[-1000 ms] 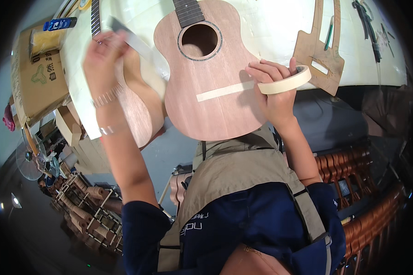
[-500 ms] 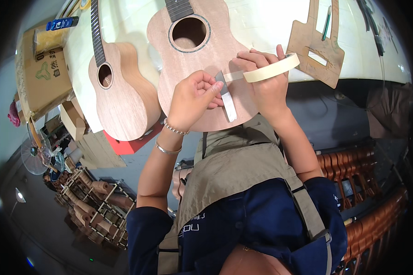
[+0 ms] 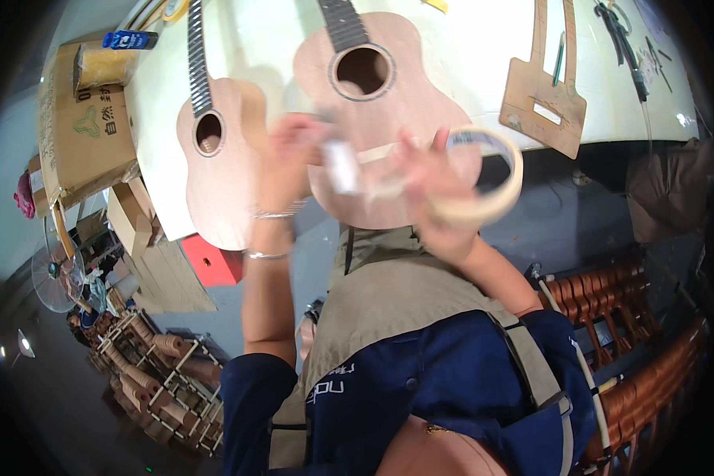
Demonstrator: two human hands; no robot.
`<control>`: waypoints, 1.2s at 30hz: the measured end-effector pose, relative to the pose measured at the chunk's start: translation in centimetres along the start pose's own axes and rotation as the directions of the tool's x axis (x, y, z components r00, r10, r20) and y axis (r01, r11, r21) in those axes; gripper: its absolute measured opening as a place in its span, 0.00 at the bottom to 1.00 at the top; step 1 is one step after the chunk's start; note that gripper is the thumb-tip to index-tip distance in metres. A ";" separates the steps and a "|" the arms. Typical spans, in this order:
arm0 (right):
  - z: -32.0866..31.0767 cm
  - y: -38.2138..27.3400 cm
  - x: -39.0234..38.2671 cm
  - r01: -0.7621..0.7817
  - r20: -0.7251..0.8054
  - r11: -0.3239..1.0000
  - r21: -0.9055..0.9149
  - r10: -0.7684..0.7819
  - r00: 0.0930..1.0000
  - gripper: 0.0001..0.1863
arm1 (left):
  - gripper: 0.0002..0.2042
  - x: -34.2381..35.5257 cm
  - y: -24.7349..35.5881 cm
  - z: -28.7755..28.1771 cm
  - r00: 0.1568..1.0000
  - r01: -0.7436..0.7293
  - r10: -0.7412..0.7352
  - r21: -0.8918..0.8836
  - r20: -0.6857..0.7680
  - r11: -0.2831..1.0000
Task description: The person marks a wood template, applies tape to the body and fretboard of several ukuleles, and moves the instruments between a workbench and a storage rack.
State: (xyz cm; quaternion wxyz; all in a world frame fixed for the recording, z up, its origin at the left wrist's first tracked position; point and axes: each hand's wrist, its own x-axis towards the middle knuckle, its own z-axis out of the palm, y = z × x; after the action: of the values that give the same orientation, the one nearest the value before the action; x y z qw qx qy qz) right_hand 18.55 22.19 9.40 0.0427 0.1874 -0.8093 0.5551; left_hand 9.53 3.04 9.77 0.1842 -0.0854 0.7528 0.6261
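Observation:
An unfinished pale wooden ukulele or small guitar body (image 3: 408, 87) lies in front of me on the white table. Over its lower left edge, my left hand (image 3: 289, 163) is closed on a thin flat blade with a white-wrapped end (image 3: 342, 167), smeared by motion. My right hand (image 3: 436, 202), also blurred, has a roll of cream masking tape (image 3: 513, 186) hooked on it at the body's lower right. A pale strip, seemingly tape, crosses the lower wood between my hands; whether it sticks to the wood I cannot tell.
A second unfinished instrument (image 3: 222, 174) lies to the left, near a cardboard box (image 3: 83, 143) and a blue bottle (image 3: 131, 40). At right lies a wooden template (image 3: 523, 99) with a green pencil (image 3: 559, 59). A red box (image 3: 210, 262) sits below the table's left part.
My left hand with the blade has swung left, away from my right hand. My right hand and the tape roll have dropped lower, toward me. The view has shifted slightly.

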 end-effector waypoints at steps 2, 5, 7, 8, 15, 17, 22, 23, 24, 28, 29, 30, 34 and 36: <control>1.5 0.7 1.1 0.084 -0.507 0.899 0.430 0.164 0.846 0.19 | 0.06 2.8 -0.1 -12.2 0.922 -0.318 0.336 0.118 -0.193 0.941; 5.1 -0.8 3.5 0.139 -0.534 0.780 0.611 0.276 0.800 0.21 | 0.09 6.7 -4.7 -29.7 0.866 -0.152 0.401 0.609 -0.297 0.779; 8.3 -1.8 5.5 0.157 -0.524 0.770 0.619 0.255 0.812 0.22 | 0.08 7.8 -8.2 -35.8 0.901 0.029 0.315 0.766 -0.299 0.642; 10.2 -2.1 6.5 0.182 -0.524 0.769 0.612 0.223 0.822 0.22 | 0.08 8.7 -11.2 -38.3 0.905 0.044 0.299 0.766 -0.302 0.641; 19.4 -4.8 10.1 0.121 -0.555 0.892 0.436 0.161 0.816 0.21 | 0.05 2.8 -5.4 -24.7 0.774 -0.554 0.626 0.372 -0.099 0.744; 20.8 -5.6 11.0 0.135 -0.546 0.896 0.424 0.134 0.827 0.21 | 0.09 -1.1 -3.4 -21.5 0.896 -0.437 0.444 0.220 0.019 0.872; 23.4 -6.2 9.7 0.124 -0.389 0.776 0.619 0.166 0.906 0.20 | 0.07 -3.8 -5.0 -20.2 0.964 -0.266 0.266 0.007 0.015 0.964; 23.4 -6.3 9.0 0.154 -0.375 0.625 0.765 0.238 0.896 0.21 | 0.07 -4.5 -5.3 -20.7 0.969 -0.246 0.246 0.019 0.031 0.969; 22.8 -6.5 8.1 0.187 -0.349 0.450 0.873 0.308 0.885 0.22 | 0.07 -5.0 -5.5 -21.1 0.973 -0.226 0.225 0.027 0.050 0.974; 20.4 -5.3 7.0 -0.301 -0.430 0.951 0.076 0.304 0.850 0.20 | 0.08 -4.7 -7.5 -24.1 0.972 -0.158 0.201 0.291 -0.123 0.944; 20.4 -4.4 7.4 -0.329 -0.392 0.682 -0.653 0.067 0.917 0.19 | 0.08 -4.3 -7.8 -24.1 0.955 -0.203 0.273 0.411 -0.117 0.889; 20.9 -3.6 7.6 -0.309 -0.374 0.643 -0.701 0.038 0.927 0.19 | 0.08 -3.6 -7.9 -24.0 0.934 -0.250 0.345 0.520 -0.093 0.817; 21.7 -1.8 8.1 -0.295 -0.391 0.705 -0.645 0.028 0.920 0.22 | 0.09 -2.0 -8.4 -23.8 0.907 -0.266 0.414 0.650 -0.081 0.712; 21.7 -1.5 8.6 -0.279 -0.403 0.707 -0.650 -0.010 0.915 0.24 | 0.09 -1.9 -8.5 -23.7 0.903 -0.271 0.423 0.657 -0.080 0.703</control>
State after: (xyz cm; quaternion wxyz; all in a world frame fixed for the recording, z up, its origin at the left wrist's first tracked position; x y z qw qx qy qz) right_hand 14.16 -0.32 4.89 0.2233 -0.0135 -0.9455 0.2367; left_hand 10.32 -21.98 6.29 -0.0065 0.0554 0.9365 0.3463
